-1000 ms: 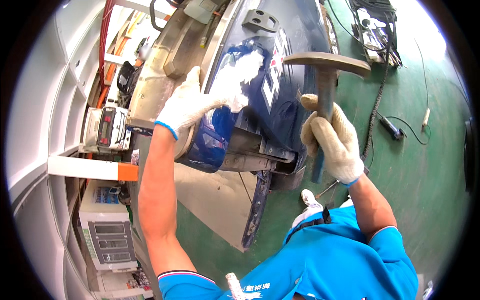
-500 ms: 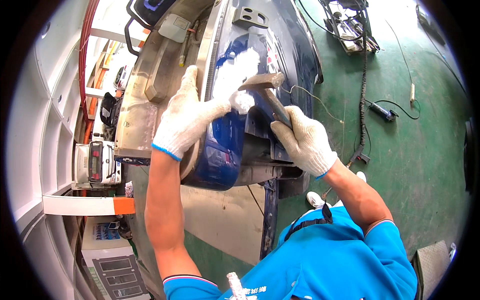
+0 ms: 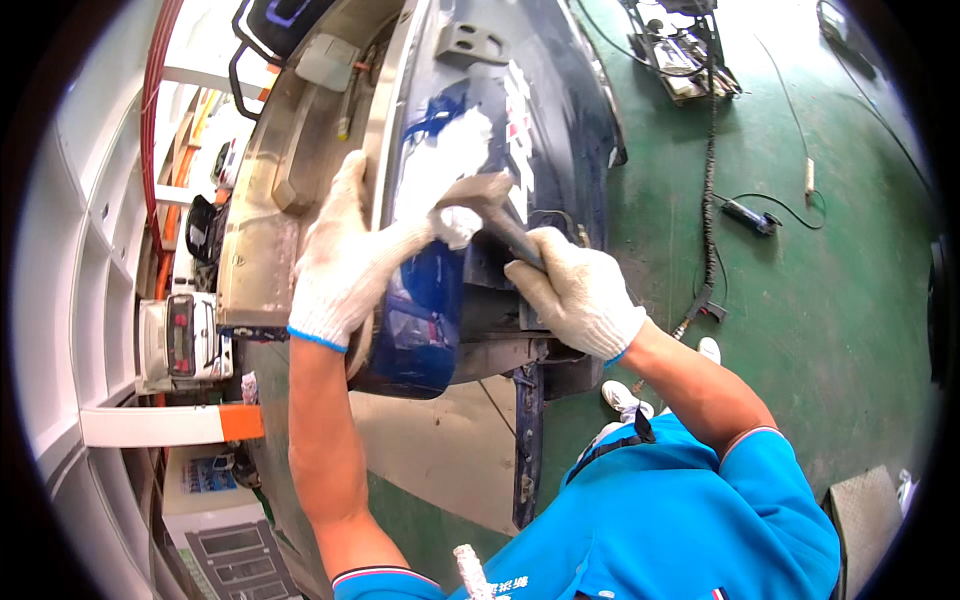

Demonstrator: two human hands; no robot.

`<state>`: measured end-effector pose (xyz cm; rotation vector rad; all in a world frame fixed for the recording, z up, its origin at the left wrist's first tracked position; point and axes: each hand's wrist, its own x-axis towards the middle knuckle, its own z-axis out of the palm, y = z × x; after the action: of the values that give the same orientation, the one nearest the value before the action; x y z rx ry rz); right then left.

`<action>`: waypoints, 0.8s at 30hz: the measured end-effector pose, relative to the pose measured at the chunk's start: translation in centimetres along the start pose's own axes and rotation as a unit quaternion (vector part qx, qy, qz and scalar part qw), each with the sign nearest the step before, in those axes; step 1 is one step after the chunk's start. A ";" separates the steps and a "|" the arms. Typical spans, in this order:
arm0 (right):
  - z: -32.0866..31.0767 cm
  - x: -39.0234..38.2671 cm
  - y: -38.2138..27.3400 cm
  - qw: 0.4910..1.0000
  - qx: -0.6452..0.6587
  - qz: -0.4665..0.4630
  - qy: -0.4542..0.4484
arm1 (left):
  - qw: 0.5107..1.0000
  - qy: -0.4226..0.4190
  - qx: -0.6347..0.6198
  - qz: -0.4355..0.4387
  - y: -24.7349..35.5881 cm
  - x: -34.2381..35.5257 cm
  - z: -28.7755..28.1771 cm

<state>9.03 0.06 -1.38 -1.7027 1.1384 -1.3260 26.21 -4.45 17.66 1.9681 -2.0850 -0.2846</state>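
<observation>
A dark blue car body panel (image 3: 545, 110) with a white sanded patch (image 3: 440, 165) stands on edge in front of me. My left hand (image 3: 350, 260), in a white knit glove, presses flat on the panel's edge beside the patch, one finger touching it. My right hand (image 3: 575, 290), also gloved, grips the handle of a body hammer (image 3: 480, 195). The hammer's head lies against the white patch, just above my left fingertip.
A metal stand with tools (image 3: 680, 50) sits on the green floor (image 3: 800, 300) at the top right, with black cables and an air tool (image 3: 748, 215) nearby. White shelving (image 3: 100, 250) and a small machine (image 3: 180, 340) line the left side.
The hammer swung from raised at the right down and left onto the white patch. My left hand stayed on the panel edge. The view moved closer to the panel.
</observation>
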 end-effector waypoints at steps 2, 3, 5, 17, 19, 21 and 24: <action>-1.7 -0.2 -0.3 0.999 -0.024 -0.025 -0.018 | 0.976 0.132 0.136 0.108 0.0 -0.5 0.4; -2.4 -0.5 -0.2 0.998 -0.048 -0.034 -0.016 | 0.962 0.139 0.106 0.211 0.6 -1.1 0.5; -3.9 -1.1 0.0 0.994 -0.094 -0.051 -0.014 | 0.931 0.090 0.051 0.350 2.5 -2.3 0.1; -11.8 -4.1 1.1 0.969 -0.219 -0.003 -0.113 | 0.900 0.036 0.039 0.432 10.8 -3.6 6.1; -12.7 -4.9 1.4 0.965 -0.232 -0.001 -0.124 | 0.951 -0.060 -0.065 0.297 12.0 -3.0 5.8; -13.5 -5.7 1.8 0.962 -0.239 -0.009 -0.136 | 0.966 -0.036 -0.082 0.241 12.4 -1.7 5.5; -15.1 -7.3 3.4 0.944 -0.255 0.020 -0.208 | 0.976 -0.024 -0.097 0.194 14.1 0.6 6.4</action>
<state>-7.05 5.52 -3.43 -2.1790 1.3152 -0.6152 10.81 -4.41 16.13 1.4207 -2.3139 -0.4389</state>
